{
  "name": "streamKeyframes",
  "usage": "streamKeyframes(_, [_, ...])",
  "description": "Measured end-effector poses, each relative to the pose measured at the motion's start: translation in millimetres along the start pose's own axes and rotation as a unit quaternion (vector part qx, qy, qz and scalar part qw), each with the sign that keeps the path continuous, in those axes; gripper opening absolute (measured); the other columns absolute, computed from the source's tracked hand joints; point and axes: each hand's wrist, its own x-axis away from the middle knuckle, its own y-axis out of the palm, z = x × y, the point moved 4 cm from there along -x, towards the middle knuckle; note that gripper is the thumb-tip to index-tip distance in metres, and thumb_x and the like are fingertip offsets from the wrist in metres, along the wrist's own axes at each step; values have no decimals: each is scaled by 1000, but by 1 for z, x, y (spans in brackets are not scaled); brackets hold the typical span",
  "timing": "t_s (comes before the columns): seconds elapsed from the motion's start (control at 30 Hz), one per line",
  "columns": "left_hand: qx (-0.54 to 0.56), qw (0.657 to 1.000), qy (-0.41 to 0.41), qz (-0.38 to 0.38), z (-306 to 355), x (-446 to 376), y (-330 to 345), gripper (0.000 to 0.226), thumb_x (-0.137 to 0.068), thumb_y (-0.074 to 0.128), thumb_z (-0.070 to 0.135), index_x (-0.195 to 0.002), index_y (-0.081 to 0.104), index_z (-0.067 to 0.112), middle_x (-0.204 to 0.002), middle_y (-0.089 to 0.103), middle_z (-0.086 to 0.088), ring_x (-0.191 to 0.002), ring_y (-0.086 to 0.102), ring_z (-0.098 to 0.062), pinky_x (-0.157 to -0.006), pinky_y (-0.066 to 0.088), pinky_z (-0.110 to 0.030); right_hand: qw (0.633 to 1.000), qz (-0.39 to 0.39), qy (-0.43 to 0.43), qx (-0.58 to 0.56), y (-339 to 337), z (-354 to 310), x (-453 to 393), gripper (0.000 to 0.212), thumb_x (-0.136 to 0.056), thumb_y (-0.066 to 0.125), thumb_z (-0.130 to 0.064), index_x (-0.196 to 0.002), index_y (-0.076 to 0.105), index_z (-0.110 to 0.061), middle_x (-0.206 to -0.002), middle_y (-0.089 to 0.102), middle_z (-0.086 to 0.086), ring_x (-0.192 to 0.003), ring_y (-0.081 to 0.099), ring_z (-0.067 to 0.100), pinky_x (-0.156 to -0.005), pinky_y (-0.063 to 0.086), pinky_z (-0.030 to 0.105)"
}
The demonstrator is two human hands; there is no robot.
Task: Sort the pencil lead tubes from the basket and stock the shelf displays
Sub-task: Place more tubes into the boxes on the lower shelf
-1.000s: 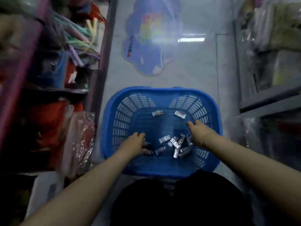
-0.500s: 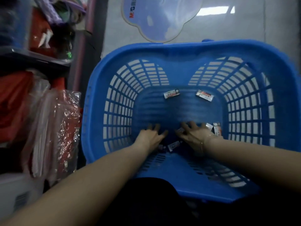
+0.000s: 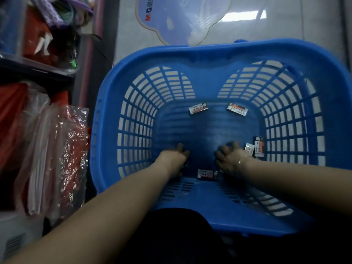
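Inside the blue basket (image 3: 106, 130), both hands are down on the floor of it, near the front wall. Left hand (image 3: 174, 161) palm-down, fingers blurred and pointing away; can't tell if it's gripping anything, something dark shows at its inner edge. Right hand (image 3: 231, 161) also palm-down, fingers curled inward a bit, bracelet (image 3: 240, 161) on the wrist; grip state unclear too. One lead tube (image 3: 207, 174) lies flat between the two hands, nearer the wrists. Two more tubes (image 3: 256, 148) sit just beside the right hand, on its outer side, against the basket wall. Two further tubes lie well ahead of the fingertips: one (image 3: 198, 108) ahead of the left hand, one (image 3: 237, 109) ahead of the right. Shelf (image 3: 38, 69) with bagged stock off the left arm's side. Floor sticker (image 3: 182, 18) beyond the basket.
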Motion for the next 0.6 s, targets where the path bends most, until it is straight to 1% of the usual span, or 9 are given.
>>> streamKeyframes(0.07, [2, 1000, 6, 11, -4, 0, -4, 67, -81, 68, 30, -136, 34, 12, -134, 36, -13, -110, 52, -34, -81, 48, -41, 999, 27, -20, -31, 5, 1, 3, 40, -102, 27, -25, -139, 36, -14, -142, 33, 13, -128, 32, 33, -98, 39, 48])
streamKeyframes(0.17, [20, 999, 16, 46, -8, 1, -10, 58, -81, 67, 27, -131, 42, 15, -127, 49, -10, -111, 52, -31, -81, 44, -35, 996, 48, -63, -31, 8, 3, 6, 38, -102, 30, -24, -137, 38, -12, -136, 46, 12, -124, 44, 31, -95, 41, 41])
streamKeyframes(0.23, [46, 997, 8, 65, -11, 3, -15, 47, -78, 68, 26, -121, 51, 18, -118, 57, -7, -106, 55, -27, -76, 42, -32, 996, 42, -82, -22, 7, 5, 9, 38, -101, 32, -20, -137, 36, -11, -131, 54, 14, -117, 53, 33, -91, 45, 42])
streamKeyframes(0.33, [116, 991, -45, 47, -16, 8, -27, 32, -74, 68, 31, -104, 60, 22, -95, 63, 1, -92, 59, -20, -64, 43, -28, 995, 25, -82, -43, 4, 9, 12, 42, -99, 38, -23, -139, 34, -14, -131, 56, 11, -115, 56, 31, -93, 45, 40])
streamKeyframes(0.4, [110, 991, -56, 56, -14, 11, -38, 21, -72, 67, 35, -87, 61, 22, -80, 59, 4, -83, 59, -20, -59, 41, -27, 992, 15, -48, -120, -3, 21, 16, 46, -94, 50, -30, -138, 38, -24, -131, 56, 3, -118, 54, 26, -95, 43, 34])
streamKeyframes(0.47, [68, 995, -28, 67, -3, 14, -46, 19, -72, 66, 37, -78, 58, 21, -73, 55, 4, -76, 57, -21, -57, 39, -27, 980, 27, 24, -196, -13, 45, 22, 45, -90, 56, -35, -134, 43, -33, -133, 54, -2, -121, 52, 23, -96, 42, 31])
streamKeyframes(0.53, [33, 997, 12, 69, 14, 14, -49, 20, -74, 65, 38, -79, 59, 20, -78, 59, 1, -76, 57, -23, -57, 39, -28, 962, 16, 120, -243, -20, 73, 31, 46, -85, 61, -40, -129, 50, -30, -132, 53, 0, -121, 52, 23, -92, 44, 30])
streamKeyframes(0.6, [22, 996, 40, 78, 33, 13, -50, 20, -78, 62, 39, -81, 61, 19, -86, 65, -1, -80, 61, -25, -59, 39, -28, 941, -26, 197, -272, -21, 92, 43, 54, -75, 71, -40, -124, 54, -25, -126, 57, 0, -114, 57, 22, -81, 46, 29])
